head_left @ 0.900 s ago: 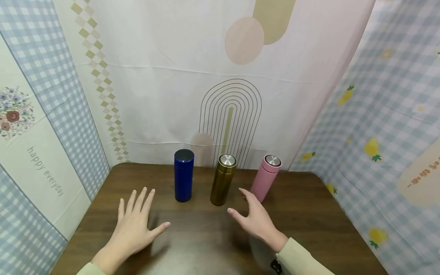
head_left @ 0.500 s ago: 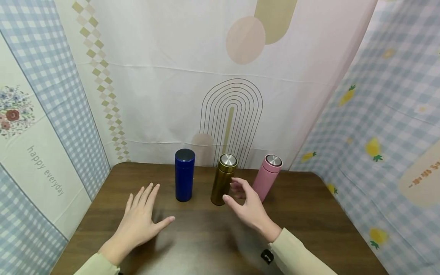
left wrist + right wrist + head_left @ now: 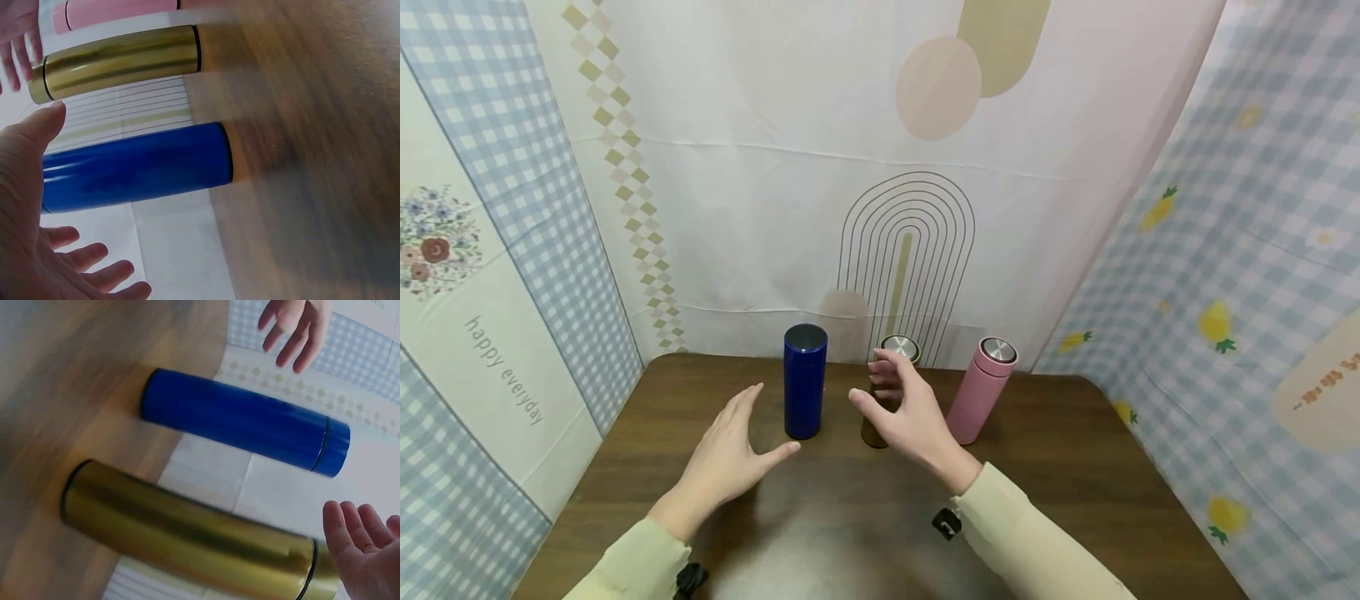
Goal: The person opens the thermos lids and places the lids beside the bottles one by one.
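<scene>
A blue vacuum flask (image 3: 805, 387) stands upright on the wooden table, its dark lid on. To its left is my left hand (image 3: 722, 458), thumb and fingers spread apart. In the left wrist view the blue flask (image 3: 140, 165) lies between thumb and fingers, with no clear contact. My right hand (image 3: 913, 417) hovers in front of a gold flask (image 3: 874, 435), hiding most of its body in the head view. The right wrist view shows the gold flask (image 3: 187, 528) by the right hand's fingers (image 3: 356, 528), which are not wrapped round it. Neither hand holds anything.
A pink flask (image 3: 979, 396) with a silver-topped lid stands to the right of the gold one. Patterned cloths (image 3: 760, 208) hang behind and on both sides of the brown table (image 3: 842, 517). Dark wrist devices (image 3: 947, 523) sit at both cuffs.
My right hand has moved left and up, from beside the pink flask to in front of the gold one. The left hand has drawn right, closer to the blue flask. The flasks have stayed put.
</scene>
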Demonstrator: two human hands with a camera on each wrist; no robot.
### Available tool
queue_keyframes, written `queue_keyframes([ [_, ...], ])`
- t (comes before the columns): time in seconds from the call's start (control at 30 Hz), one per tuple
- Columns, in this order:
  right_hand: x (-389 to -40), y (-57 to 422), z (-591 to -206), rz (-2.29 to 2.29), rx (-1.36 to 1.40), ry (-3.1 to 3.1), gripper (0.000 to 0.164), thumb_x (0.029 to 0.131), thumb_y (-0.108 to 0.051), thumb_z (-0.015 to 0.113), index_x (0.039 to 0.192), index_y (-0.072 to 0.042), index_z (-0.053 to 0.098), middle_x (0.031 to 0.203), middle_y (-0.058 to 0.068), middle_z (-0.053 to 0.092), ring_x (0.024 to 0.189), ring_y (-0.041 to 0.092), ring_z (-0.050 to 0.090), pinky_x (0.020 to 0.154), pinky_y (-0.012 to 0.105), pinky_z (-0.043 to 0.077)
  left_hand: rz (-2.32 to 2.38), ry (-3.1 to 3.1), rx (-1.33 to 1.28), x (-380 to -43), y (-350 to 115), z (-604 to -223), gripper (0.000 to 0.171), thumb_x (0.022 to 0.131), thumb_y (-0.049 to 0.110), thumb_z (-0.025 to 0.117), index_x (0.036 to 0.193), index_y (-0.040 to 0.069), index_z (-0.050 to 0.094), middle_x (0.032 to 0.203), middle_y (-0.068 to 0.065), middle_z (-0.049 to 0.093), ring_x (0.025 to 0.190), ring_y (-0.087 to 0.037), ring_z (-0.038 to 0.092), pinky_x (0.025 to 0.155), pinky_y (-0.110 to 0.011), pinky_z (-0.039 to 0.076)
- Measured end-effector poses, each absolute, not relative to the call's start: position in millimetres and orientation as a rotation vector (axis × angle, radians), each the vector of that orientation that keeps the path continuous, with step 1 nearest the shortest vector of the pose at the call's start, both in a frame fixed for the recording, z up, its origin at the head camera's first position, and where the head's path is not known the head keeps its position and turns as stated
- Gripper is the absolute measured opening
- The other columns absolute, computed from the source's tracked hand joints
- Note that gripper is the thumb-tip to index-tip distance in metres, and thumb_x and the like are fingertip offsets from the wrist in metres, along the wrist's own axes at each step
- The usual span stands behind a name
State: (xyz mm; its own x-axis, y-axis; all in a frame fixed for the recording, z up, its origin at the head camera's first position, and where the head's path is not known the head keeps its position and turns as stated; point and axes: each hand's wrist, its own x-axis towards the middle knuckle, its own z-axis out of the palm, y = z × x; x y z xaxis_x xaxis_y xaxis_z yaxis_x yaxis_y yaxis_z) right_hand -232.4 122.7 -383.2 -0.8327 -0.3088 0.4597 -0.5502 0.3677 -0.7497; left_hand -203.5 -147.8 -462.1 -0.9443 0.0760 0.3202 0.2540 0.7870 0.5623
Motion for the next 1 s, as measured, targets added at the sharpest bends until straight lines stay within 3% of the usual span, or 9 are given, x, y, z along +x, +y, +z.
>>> queue_keyframes([
  [0.13,-240,108,-381,1.421,0.794,-2.414,0.065,0.087,-0.044,0.069,0.142,-0.024,0.040,0.123,-0.002,0.056,0.109,0.009,0.057,0.089,0.036,0.051,-0.966,-2.703,-0.245,-212,-146,-464,0.109,0.073,0.072,0.065,0.152,0.008,0.024,0.151,-0.018,0.031,0.134,-0.039,0.035,0.101,-0.060,0.034],
  [0.43,-256,74,-379,1.333,0.768,-2.480,0.079,0.086,-0.054,0.065,0.147,-0.015,0.033,0.134,0.001,0.050,0.121,0.016,0.050,0.095,0.030,0.047,-1.127,-2.720,-0.270,-227,-141,-470,0.109,0.074,0.067,0.069,0.153,0.008,0.021,0.151,-0.020,0.030,0.135,-0.038,0.035,0.102,-0.059,0.035],
  [0.7,-274,60,-386,1.358,0.715,-2.549,0.084,0.088,-0.053,0.063,0.152,-0.017,0.024,0.148,0.006,0.039,0.131,0.018,0.042,0.102,0.041,0.042,-1.257,-2.703,-0.268,-244,-137,-475,0.108,0.077,0.059,0.072,0.154,0.009,0.016,0.152,-0.019,0.031,0.136,-0.038,0.033,0.103,-0.060,0.033],
  [1.0,-280,53,-394,1.419,0.723,-2.581,0.086,0.086,-0.052,0.066,0.152,-0.017,0.023,0.142,0.007,0.045,0.126,0.014,0.048,0.100,0.032,0.043,-1.375,-2.618,-0.352,-254,-133,-476,0.099,0.079,0.049,0.075,0.153,0.010,0.021,0.149,-0.019,0.036,0.133,-0.039,0.038,0.103,-0.058,0.035],
])
